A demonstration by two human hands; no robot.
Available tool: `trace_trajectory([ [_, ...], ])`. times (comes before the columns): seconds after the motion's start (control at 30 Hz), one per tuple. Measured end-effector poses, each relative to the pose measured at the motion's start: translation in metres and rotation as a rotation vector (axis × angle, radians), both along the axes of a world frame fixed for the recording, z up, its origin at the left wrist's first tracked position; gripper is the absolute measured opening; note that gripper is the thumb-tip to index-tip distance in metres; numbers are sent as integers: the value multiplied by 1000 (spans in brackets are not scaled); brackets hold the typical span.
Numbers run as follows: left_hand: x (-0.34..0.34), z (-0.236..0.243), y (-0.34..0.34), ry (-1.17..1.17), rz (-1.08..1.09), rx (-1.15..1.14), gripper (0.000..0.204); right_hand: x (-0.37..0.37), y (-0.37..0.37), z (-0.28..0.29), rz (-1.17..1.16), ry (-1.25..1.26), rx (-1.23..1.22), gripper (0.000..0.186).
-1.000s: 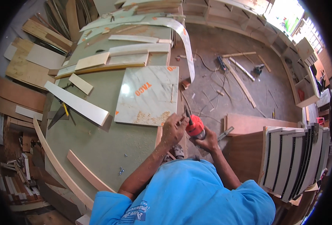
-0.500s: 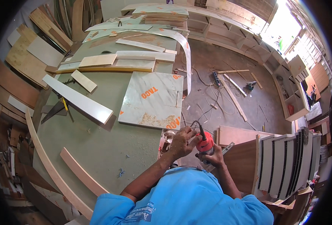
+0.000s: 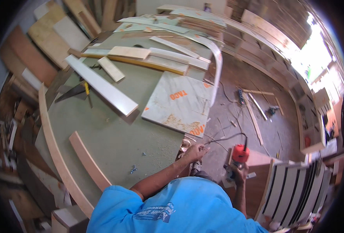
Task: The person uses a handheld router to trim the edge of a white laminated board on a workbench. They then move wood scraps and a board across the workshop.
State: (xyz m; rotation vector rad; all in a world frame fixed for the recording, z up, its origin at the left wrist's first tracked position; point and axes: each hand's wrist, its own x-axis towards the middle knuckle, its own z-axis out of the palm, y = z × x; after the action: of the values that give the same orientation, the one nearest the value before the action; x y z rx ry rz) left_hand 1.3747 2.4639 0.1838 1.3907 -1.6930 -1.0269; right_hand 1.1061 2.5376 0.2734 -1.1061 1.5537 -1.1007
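My right hand (image 3: 239, 173) grips a trim router (image 3: 240, 153) with a red top and a greyish lower part, held upright over the right side, beside a wooden cabinet panel. From its top a black power cord (image 3: 227, 138) bends over to my left hand (image 3: 196, 152). The fingers of that hand are drawn together where the cord meets them, just off the bench edge; motion blurs them a little. Ahead of my left hand lies a square marble-patterned board (image 3: 178, 103), with sawdust along its near edge and its near right corner at the bench edge.
The green-grey workbench (image 3: 113, 155) carries white and wooden strips, a handsaw (image 3: 71, 92) and a curved wooden piece (image 3: 87, 157). On the floor lie a power strip (image 3: 240, 96), cords and offcuts. Stacked drawer-like panels (image 3: 292, 190) stand at right, boards lean at left.
The router has moved right and away from the bench in my right hand. My left hand has parted from it, and the cord now stretches between them. The view has turned left.
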Motion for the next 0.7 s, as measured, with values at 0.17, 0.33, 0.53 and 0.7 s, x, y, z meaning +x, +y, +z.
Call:
trace_trajectory([
  [0.17,47,-122,-13,757,155,851,49,-23,-18,-12,17,2,-27,39],
  [0.33,21,-59,-29,684,430,620,43,-95,-36,-29,-107,-33,-47,35],
  [0.53,101,-29,-49,940,1113,267,31,-141,-91,-40,-59,-180,-63,35],
  [0.7,163,-36,-47,1148,1296,124,32,-200,-143,-73,-17,-127,38,35],
])
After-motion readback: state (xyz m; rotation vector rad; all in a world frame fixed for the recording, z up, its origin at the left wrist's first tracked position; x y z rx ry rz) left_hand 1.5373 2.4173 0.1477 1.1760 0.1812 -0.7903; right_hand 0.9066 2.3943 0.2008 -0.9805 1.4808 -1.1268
